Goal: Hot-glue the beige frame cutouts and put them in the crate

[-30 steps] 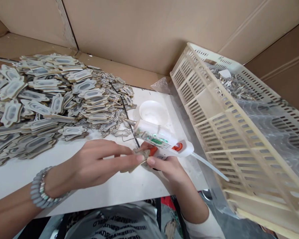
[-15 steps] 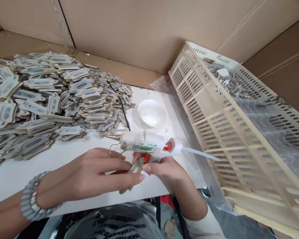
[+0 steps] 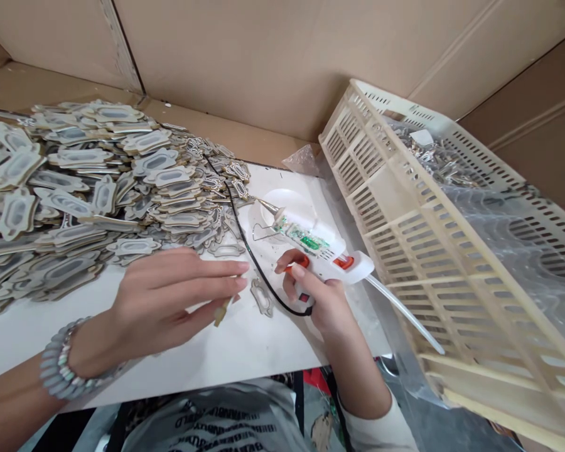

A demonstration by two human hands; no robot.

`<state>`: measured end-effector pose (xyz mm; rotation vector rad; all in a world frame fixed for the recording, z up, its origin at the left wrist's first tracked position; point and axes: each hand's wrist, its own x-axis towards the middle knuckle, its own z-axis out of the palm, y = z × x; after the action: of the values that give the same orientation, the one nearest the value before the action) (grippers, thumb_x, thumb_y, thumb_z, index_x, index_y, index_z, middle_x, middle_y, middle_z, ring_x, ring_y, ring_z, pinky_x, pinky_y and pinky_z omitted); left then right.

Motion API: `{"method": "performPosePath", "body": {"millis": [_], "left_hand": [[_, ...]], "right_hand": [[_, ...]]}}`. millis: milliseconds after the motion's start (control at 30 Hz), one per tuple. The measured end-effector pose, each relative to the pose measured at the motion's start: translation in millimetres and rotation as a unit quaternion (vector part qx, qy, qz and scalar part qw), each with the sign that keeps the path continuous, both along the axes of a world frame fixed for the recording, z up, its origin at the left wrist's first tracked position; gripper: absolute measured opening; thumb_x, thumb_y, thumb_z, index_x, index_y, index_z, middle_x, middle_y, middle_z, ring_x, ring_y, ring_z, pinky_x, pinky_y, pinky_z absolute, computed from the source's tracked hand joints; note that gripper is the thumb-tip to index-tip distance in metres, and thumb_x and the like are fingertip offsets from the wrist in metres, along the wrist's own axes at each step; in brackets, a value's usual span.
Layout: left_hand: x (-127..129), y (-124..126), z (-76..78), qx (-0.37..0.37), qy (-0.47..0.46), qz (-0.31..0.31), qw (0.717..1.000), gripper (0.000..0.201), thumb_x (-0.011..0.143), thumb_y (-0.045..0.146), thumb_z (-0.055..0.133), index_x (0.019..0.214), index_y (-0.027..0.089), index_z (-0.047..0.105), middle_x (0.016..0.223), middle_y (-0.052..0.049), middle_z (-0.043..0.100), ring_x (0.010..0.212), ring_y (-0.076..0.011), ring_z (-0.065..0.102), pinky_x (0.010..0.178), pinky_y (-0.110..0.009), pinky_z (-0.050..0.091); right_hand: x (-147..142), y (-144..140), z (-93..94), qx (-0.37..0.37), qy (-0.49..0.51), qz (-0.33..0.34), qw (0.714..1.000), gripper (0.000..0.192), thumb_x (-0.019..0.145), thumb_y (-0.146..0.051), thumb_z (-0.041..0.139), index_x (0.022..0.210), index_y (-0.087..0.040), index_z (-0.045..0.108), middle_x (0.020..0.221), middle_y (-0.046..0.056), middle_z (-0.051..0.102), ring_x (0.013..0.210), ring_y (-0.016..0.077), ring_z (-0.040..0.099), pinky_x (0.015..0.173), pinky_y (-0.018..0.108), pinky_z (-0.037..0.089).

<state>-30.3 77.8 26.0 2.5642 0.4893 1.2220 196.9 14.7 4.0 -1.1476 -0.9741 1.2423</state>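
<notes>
My right hand (image 3: 317,295) grips a white hot-glue gun (image 3: 320,246) with an orange trigger; its metal tip points up-left over a white bowl (image 3: 289,207), and a clear glue stick (image 3: 405,314) sticks out behind. My left hand (image 3: 169,298), a beaded bracelet on its wrist, pinches a small beige cut-out piece (image 3: 223,310) edge-on just above the white table (image 3: 245,351). Another small ornate piece (image 3: 262,297) lies flat on the table between my hands. The gun's black cord (image 3: 252,257) curves across the table past it.
A big heap of ornate cut-out pieces (image 3: 75,188) covers the table's left half. A cream slatted plastic crate (image 3: 452,251), tilted and lined with clear plastic, stands at the right holding small shiny parts. Cardboard walls (image 3: 263,63) close off the back.
My right hand has swung the glue gun away, its tip now up by the bowl. My left hand drew back left with its piece; one small piece now lies on the table between them.
</notes>
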Motion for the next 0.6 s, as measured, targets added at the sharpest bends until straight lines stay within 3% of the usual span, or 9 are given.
{"method": "performPosePath", "body": {"millis": [100, 200, 267, 367, 467, 600], "left_hand": [[-2.9, 6.0, 0.2, 0.012, -0.003, 0.016, 1.0, 0.027, 0.085, 0.013, 0.074, 0.108, 0.026, 0.069, 0.099, -0.001, 0.079, 0.076, -0.0142, 0.071, 0.066, -0.03, 0.056], [-6.6, 11.9, -1.4, 0.035, -0.015, 0.057, 0.998, 0.023, 0.085, 0.019, 0.077, 0.106, 0.028, 0.071, 0.094, 0.002, 0.077, 0.078, -0.0147, 0.066, 0.072, -0.033, 0.055], [-8.9, 14.8, -3.5, 0.032, -0.018, 0.073, 0.997, 0.022, 0.087, 0.021, 0.076, 0.107, 0.03, 0.071, 0.1, 0.002, 0.076, 0.092, -0.0169, 0.067, 0.084, -0.036, 0.057], [-10.8, 16.9, -6.2, -0.007, -0.015, 0.044, 0.999, 0.028, 0.089, 0.019, 0.074, 0.115, 0.029, 0.068, 0.112, 0.001, 0.075, 0.108, -0.0175, 0.068, 0.101, -0.038, 0.057], [-11.5, 17.8, -5.1, -0.001, -0.017, 0.037, 0.999, 0.032, 0.09, 0.017, 0.073, 0.12, 0.028, 0.067, 0.105, 0.001, 0.076, 0.097, -0.0141, 0.071, 0.096, -0.032, 0.059], [-14.3, 21.4, 0.0, 0.076, 0.007, 0.091, 0.993, 0.034, 0.089, 0.016, 0.074, 0.121, 0.027, 0.067, 0.095, -0.002, 0.072, 0.084, -0.0154, 0.067, 0.078, -0.031, 0.056]], "right_hand": [[-0.8, 1.3, -0.1, 0.012, -0.014, -0.037, 0.999, 0.027, 0.076, -0.045, 0.076, 0.081, -0.02, 0.068, 0.077, -0.001, 0.064, 0.045, 0.0065, 0.041, 0.044, 0.025, 0.034], [-4.5, -1.9, 2.5, 0.011, -0.048, -0.069, 0.996, 0.028, 0.076, -0.048, 0.077, 0.081, -0.021, 0.068, 0.071, -0.002, 0.062, 0.047, 0.0083, 0.043, 0.046, 0.025, 0.038], [-6.3, -5.0, 4.1, 0.006, -0.073, -0.085, 0.994, 0.027, 0.077, -0.048, 0.076, 0.079, -0.023, 0.069, 0.067, -0.003, 0.061, 0.049, 0.0096, 0.044, 0.05, 0.026, 0.041], [-5.5, -7.4, 4.9, 0.012, -0.107, -0.07, 0.992, 0.022, 0.08, -0.045, 0.075, 0.078, -0.024, 0.069, 0.068, -0.003, 0.061, 0.05, 0.01, 0.045, 0.055, 0.028, 0.043], [-3.1, -6.7, 5.6, 0.04, -0.127, -0.029, 0.991, 0.019, 0.083, -0.04, 0.071, 0.075, -0.024, 0.065, 0.067, -0.003, 0.059, 0.052, 0.0107, 0.048, 0.058, 0.028, 0.044], [-2.9, -5.6, 6.6, 0.059, -0.168, -0.008, 0.984, 0.018, 0.083, -0.036, 0.068, 0.073, -0.025, 0.058, 0.065, -0.004, 0.055, 0.056, 0.0128, 0.052, 0.056, 0.027, 0.044]]}}
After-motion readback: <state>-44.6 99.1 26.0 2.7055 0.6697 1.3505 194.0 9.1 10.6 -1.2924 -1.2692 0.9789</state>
